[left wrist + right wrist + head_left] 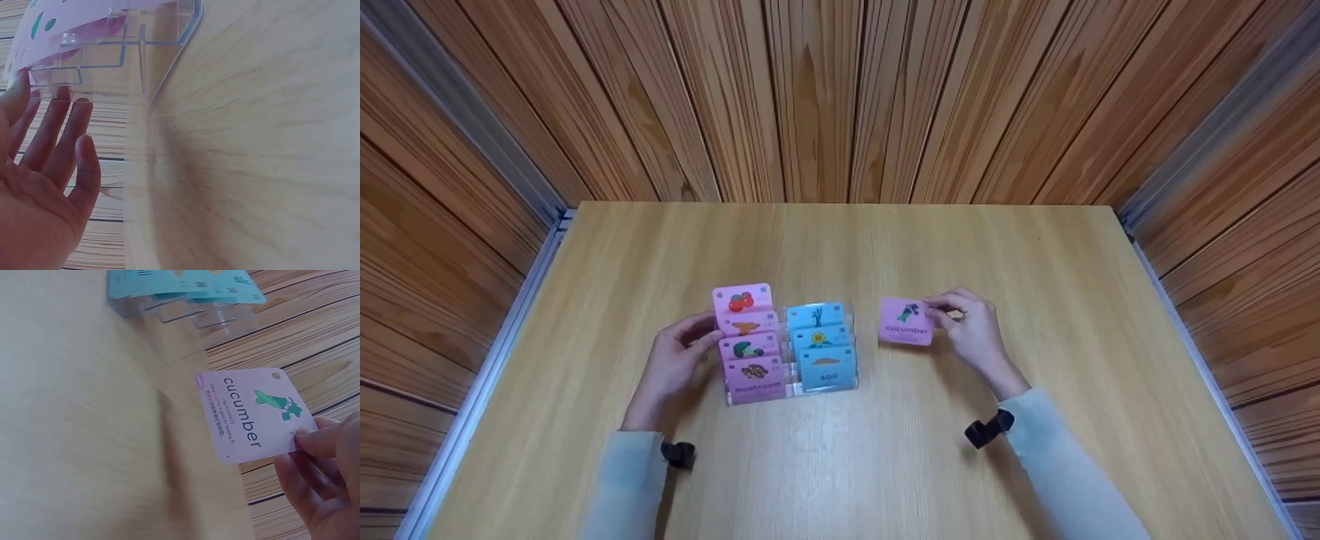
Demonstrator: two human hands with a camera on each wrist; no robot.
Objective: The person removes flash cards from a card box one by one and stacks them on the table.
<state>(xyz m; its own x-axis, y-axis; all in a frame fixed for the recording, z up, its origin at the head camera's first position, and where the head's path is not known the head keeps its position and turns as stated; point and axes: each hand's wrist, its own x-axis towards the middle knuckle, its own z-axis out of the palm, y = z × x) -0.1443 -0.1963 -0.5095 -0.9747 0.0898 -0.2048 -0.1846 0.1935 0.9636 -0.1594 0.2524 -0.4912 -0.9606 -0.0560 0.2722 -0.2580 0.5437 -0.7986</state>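
Note:
Between the thumb and fingers of my right hand (975, 336) is a pink cucumber card (904, 324), pinched by one edge and raised over the table. Its printed word and green drawing show plainly in the right wrist view. My left hand (669, 361) grips the left side of a clear stepped card holder (107, 76), with the thumb near the front and the fingers behind. Pink cards stand in its left column, with a mushroom card (756, 379) lowest and a tomato picture card (742, 298) at the top. Blue cards fill the right column, a soil card (829, 370) in front.
The holder stands on a light wooden table (885, 465), left of its middle. Wood-plank walls (817, 97) rise behind and on both sides, with metal rails (495, 322) along the table's side edges. A black band (990, 429) sits at each wrist.

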